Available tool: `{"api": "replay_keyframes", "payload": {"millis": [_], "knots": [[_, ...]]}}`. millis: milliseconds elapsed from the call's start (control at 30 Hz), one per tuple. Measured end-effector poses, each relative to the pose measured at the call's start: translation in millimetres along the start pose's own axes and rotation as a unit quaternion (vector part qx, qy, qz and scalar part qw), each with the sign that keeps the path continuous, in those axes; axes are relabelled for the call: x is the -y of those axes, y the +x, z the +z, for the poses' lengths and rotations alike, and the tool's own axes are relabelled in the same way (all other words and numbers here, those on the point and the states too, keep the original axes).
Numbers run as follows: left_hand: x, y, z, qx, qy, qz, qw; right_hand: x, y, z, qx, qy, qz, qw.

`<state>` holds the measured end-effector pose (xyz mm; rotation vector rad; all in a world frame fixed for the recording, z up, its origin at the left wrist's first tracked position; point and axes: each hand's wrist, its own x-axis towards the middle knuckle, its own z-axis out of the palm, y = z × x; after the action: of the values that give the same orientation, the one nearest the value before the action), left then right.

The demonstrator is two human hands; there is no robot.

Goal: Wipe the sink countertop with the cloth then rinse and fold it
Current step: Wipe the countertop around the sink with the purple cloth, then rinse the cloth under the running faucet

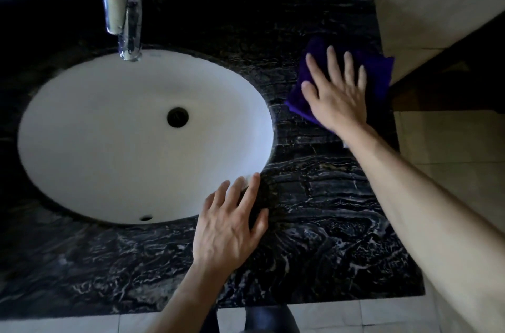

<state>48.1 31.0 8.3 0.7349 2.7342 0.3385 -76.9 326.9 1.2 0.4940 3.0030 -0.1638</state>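
A folded purple cloth (pixel 378 73) lies on the black marble countertop (pixel 322 196) to the right of the white oval sink (pixel 109 141). My right hand (pixel 337 92) presses flat on the cloth, fingers spread and pointing away from me. My left hand (pixel 229 226) rests flat on the countertop at the sink's near right rim, fingers apart, its fingertips just over the basin's edge, holding nothing. A chrome faucet (pixel 123 5) stands behind the sink with its spout over the basin. No water is running.
The drain (pixel 177 117) is in the middle of the basin and an overflow hole (pixel 146 218) is near the front. A beige tiled wall (pixel 437 5) borders the countertop on the right. The counter's front edge runs along the bottom, with floor tiles (pixel 341 316) below.
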Motion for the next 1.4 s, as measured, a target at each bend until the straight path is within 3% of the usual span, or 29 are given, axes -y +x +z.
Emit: {"api": "replay_keyframes", "payload": {"millis": [300, 400, 467, 567, 633, 667, 767, 900, 1100, 1167, 1267, 1400], "knots": [[3.5, -2.2, -3.9, -0.027, -0.023, 0.023, 0.999, 26.6, -113.6, 10.6, 0.034, -0.057, -0.182, 0.981], [3.8, -0.8, -4.9, -0.029, -0.039, 0.034, 0.998, 23.3, -115.5, 6.3, 0.056, -0.052, -0.199, 0.977], [4.2, 0.1, -6.2, -0.035, -0.057, 0.039, 0.997, 25.7, -111.3, 2.1, 0.059, -0.018, -0.179, 0.982], [9.6, 0.9, -9.1, -0.039, -0.105, 0.04, 0.993, 40.9, -104.9, -2.4, 0.031, 0.031, -0.061, 0.997], [15.2, 3.4, -11.8, -0.044, -0.195, 0.012, 0.98, 57.8, -101.2, 1.6, 0.028, 0.026, -0.002, 0.999], [18.6, 6.9, -15.9, -0.042, -0.27, -0.022, 0.962, 65.4, -100.9, 5.1, 0.029, 0.011, 0.01, 0.999], [35.9, 29.9, -47.9, -0.074, -0.488, -0.159, 0.855, 74.8, -99.5, 12.1, 0.013, -0.02, 0.023, 0.999], [70.7, 72.5, -104.6, -0.221, -0.586, -0.254, 0.737, 74.4, -97.8, 13.5, 0.004, -0.03, 0.043, 0.999], [108.9, 134.4, -164.5, -0.288, -0.687, -0.286, 0.603, 73.7, -100.6, 15.4, -0.019, -0.027, 0.043, 0.999], [113.9, 148.1, -172.6, -0.279, -0.716, -0.282, 0.575, 72.6, -100.4, 15.5, -0.017, -0.034, 0.052, 0.998], [119.7, 163.0, -177.9, -0.248, -0.746, -0.261, 0.56, 72.2, -100.8, 16.0, -0.012, -0.038, 0.061, 0.997], [129.8, 175.6, -182.6, -0.217, -0.738, -0.238, 0.593, 72.3, -102.5, 16.0, -0.009, -0.039, 0.065, 0.997]]}}
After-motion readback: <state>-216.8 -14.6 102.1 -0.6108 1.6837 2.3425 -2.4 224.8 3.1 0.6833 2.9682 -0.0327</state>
